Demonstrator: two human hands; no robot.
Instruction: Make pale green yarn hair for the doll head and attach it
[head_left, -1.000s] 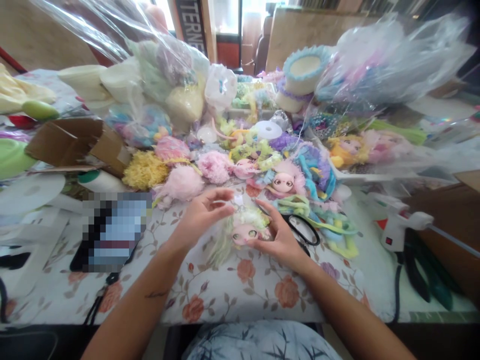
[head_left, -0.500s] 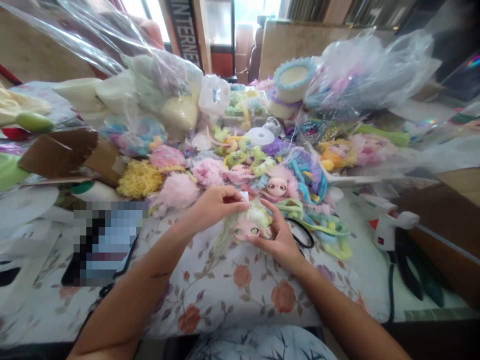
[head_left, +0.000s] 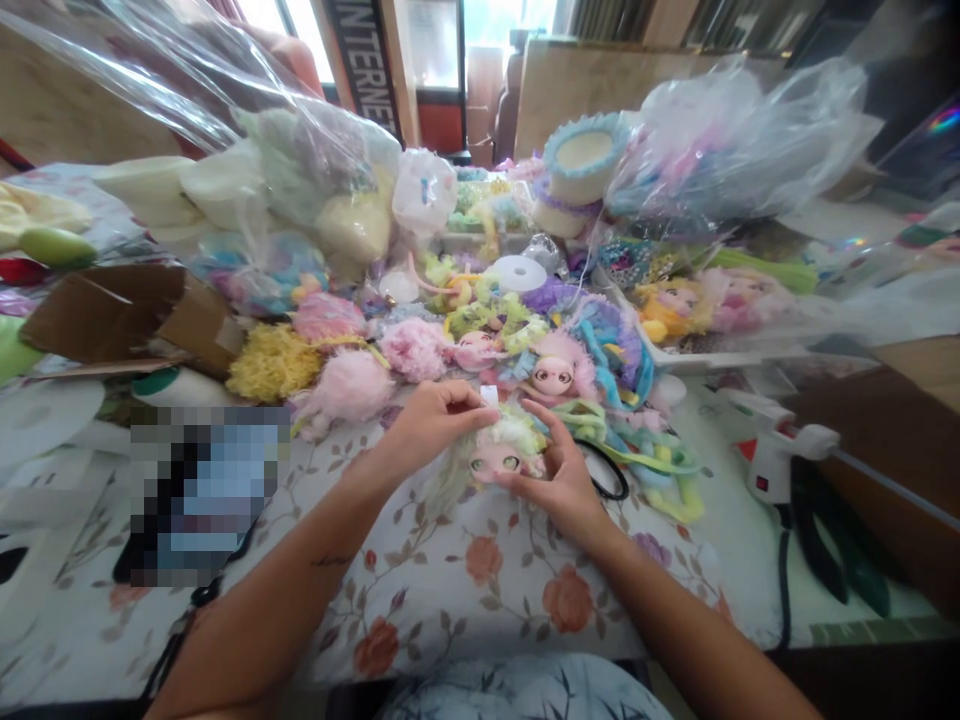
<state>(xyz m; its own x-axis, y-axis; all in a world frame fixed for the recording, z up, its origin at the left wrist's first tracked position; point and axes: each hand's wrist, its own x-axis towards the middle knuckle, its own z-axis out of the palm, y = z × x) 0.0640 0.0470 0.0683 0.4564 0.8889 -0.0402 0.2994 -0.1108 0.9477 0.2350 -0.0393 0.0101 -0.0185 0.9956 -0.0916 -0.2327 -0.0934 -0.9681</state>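
A doll head (head_left: 495,462) with pale green and yellow hair faces me above the flowered cloth (head_left: 450,580). My right hand (head_left: 562,475) grips its right side, thumb near the chin and fingers behind the hair. At the top of the head, my left hand (head_left: 442,415) pinches a small white tag (head_left: 489,396) between thumb and fingers. Long pale hair hangs down on the left side, below my left hand. Just right of my right hand lies a black ring (head_left: 611,470).
Behind are a pink-haired doll head (head_left: 553,375), a yellow fluffy ball (head_left: 274,362) and pink fluffy balls (head_left: 352,385). A blurred phone (head_left: 214,490) and cardboard box (head_left: 112,320) are left. A white glue gun (head_left: 772,450) stands right.
The view has shifted slightly, and things on the left appear a little further left. Both hands keep their hold on the tag and the doll head, almost unmoved.
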